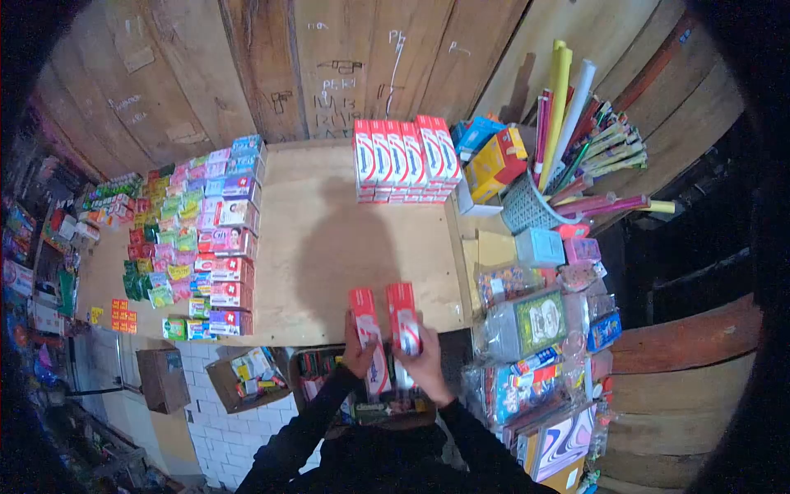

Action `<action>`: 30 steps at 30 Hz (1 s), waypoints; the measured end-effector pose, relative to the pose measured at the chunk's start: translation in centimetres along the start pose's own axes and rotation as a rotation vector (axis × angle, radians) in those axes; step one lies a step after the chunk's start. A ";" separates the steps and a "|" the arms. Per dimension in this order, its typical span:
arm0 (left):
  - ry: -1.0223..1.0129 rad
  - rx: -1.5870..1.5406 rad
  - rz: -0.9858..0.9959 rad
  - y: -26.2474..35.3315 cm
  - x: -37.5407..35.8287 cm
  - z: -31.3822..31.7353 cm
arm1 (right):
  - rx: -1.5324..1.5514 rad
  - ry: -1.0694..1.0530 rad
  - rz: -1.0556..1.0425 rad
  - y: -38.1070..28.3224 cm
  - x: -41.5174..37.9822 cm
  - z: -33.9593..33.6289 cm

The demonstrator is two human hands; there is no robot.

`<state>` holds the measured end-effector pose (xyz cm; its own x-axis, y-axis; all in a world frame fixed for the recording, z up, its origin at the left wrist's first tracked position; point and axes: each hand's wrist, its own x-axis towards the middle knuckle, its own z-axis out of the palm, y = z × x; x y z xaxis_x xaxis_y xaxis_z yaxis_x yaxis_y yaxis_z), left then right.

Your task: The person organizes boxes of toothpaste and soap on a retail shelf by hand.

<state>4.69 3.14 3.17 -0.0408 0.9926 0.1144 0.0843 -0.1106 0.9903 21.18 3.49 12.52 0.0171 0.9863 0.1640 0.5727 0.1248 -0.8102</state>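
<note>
My left hand (357, 349) is closed around a red and white toothpaste box (363, 308) at the table's near edge. Beside it, my right hand (423, 362) grips a second toothpaste box (401, 306) of the same look. Both boxes point away from me, slightly apart, and their lower parts run down past my fingers. Farther back on the wooden table (288, 214) stands a stack of matching toothpaste boxes (403, 156), piled in layers near the wall. Below my hands is an open carton of dark packages (383, 408), partly hidden by my arms.
Rows of soap boxes and sachets (234, 239) cover the table's left side. A basket (531, 210) of rolled tubes stands at the right, behind plastic containers (531, 321) and packets. A small open carton (247, 379) sits below the front edge. Plank walls rise behind.
</note>
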 end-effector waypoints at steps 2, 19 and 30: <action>0.015 0.061 0.120 0.4 6.8 0.5 | -0.063 0.051 -0.012 -1.1 5.9 -1.2; 0.280 0.683 -0.107 -4.7 54.5 7.7 | -0.440 0.073 -0.070 4.4 46.2 1.7; 0.233 0.706 0.044 -2.7 51.9 9.3 | -0.384 0.284 -0.470 10.7 46.2 -3.0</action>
<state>11.60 55.39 5.69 -0.2259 0.9431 0.2441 0.7070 -0.0137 0.7071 30.58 50.05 13.09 -0.1207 0.7634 0.6345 0.8223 0.4350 -0.3669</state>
